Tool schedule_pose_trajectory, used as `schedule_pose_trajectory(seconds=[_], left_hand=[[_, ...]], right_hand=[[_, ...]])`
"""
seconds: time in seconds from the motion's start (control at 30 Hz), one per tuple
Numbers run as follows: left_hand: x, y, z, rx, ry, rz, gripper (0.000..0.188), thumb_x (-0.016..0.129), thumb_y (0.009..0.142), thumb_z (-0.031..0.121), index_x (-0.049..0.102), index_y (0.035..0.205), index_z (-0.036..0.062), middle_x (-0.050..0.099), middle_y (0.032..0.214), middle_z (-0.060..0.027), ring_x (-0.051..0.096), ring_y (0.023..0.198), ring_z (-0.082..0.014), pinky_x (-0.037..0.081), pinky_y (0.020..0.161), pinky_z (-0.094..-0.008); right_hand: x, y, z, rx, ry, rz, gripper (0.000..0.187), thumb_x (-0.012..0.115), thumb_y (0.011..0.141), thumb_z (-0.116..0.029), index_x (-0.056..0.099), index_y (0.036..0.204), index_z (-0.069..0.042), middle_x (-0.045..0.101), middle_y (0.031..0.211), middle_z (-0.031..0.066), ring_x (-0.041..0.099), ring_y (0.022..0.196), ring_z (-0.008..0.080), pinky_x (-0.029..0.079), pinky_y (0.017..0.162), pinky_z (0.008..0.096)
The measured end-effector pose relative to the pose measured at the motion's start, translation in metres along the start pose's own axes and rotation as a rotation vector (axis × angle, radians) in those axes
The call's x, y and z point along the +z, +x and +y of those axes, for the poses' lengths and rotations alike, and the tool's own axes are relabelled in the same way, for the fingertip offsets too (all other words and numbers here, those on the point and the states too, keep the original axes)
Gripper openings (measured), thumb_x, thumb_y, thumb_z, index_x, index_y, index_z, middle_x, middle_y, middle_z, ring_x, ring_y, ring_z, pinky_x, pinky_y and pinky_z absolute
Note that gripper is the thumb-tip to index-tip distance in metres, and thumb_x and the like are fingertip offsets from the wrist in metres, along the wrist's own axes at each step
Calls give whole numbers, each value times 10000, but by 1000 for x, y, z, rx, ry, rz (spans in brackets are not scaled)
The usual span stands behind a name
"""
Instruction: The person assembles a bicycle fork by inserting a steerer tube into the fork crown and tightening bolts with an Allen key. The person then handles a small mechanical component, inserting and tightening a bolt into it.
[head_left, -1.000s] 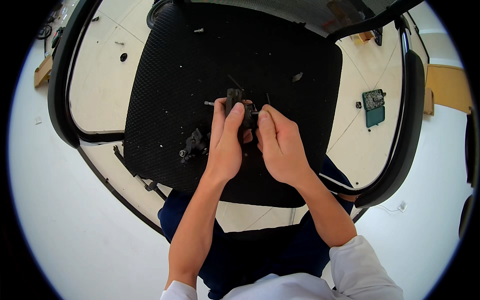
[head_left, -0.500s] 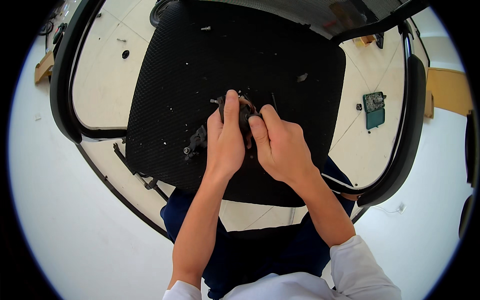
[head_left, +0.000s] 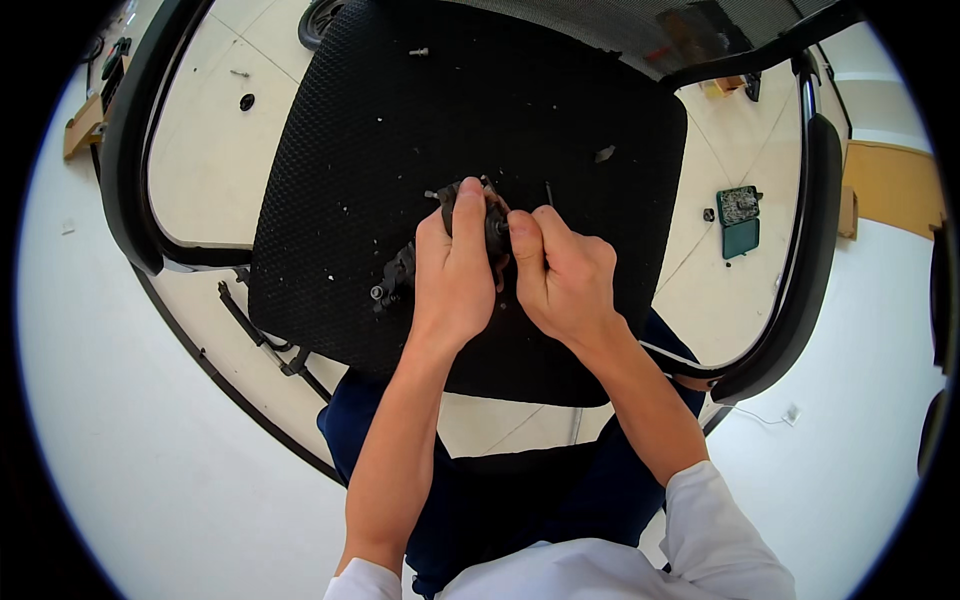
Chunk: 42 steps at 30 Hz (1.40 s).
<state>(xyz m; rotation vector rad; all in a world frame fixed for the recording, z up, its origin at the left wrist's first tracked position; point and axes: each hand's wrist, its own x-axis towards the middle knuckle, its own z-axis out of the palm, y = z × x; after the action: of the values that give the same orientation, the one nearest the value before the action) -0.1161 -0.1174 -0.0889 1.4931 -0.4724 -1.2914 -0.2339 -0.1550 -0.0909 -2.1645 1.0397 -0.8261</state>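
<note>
My left hand [head_left: 455, 265] is wrapped round a dark grey mechanical part [head_left: 494, 215] with copper-coloured bits along its side, its thumb lying along the top. My right hand [head_left: 565, 270] is closed in a pinch at the part's right side, where a small stub shows; what its fingertips grip is mostly hidden. Beside the left hand a second dark metal part [head_left: 397, 272] with a round shiny end lies on the black chair seat [head_left: 350, 170]. Just beyond the right hand there is a thin dark rod [head_left: 549, 192].
A small bolt [head_left: 419, 52], a grey scrap [head_left: 604, 154] and pale crumbs lie on the seat. Armrests curve up on both sides, the right armrest [head_left: 815, 260] and the left armrest [head_left: 125, 180]. On the floor to the right sits an open green case [head_left: 740, 220].
My right thumb and fingers have shifted slightly off the part's face to its right side, uncovering more of it. My left hand keeps its hold.
</note>
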Motion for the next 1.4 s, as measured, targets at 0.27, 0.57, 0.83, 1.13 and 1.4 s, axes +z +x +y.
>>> schedule_pose_trajectory(seconds=[0.27,0.57,0.83,1.13,1.4], left_hand=[[-9,1,0,26,-19,-55,457,401,1041,393,626,871,33,564,694,-5,523,593,-82,421,537,-236],[-4,3,2,199,4,-74,515,406,1045,429,683,996,-3,652,800,-59,585,619,-97,420,497,-215],[-8,0,17,51,-451,-149,674,279,1030,528,630,1158,-33,666,1087,-203,674,824,-246,511,518,-293],[-9,5,7,-22,-477,-229,670,286,1027,516,642,1130,-42,661,1037,-166,629,761,-234,513,611,-329],[-11,6,3,60,-575,-301,659,268,1035,482,646,1089,-55,662,996,-147,641,764,-218,515,607,-323]], right_hand=[[-7,1,-12,215,277,-149,238,549,1023,-169,565,845,-12,605,573,81,625,484,176,440,444,278],[-22,-16,-29,-97,35,-10,292,527,1026,-191,557,789,-24,496,554,-3,429,413,93,314,407,257],[-53,-3,-8,767,1227,-43,364,466,1070,-286,438,760,-97,299,567,-66,256,424,16,191,386,202],[-26,4,5,699,739,25,190,730,917,-188,628,913,-29,389,582,-95,327,520,-13,228,487,195],[-35,11,0,884,1077,-122,187,720,926,-186,698,968,-5,453,575,-85,363,513,-14,250,478,197]])
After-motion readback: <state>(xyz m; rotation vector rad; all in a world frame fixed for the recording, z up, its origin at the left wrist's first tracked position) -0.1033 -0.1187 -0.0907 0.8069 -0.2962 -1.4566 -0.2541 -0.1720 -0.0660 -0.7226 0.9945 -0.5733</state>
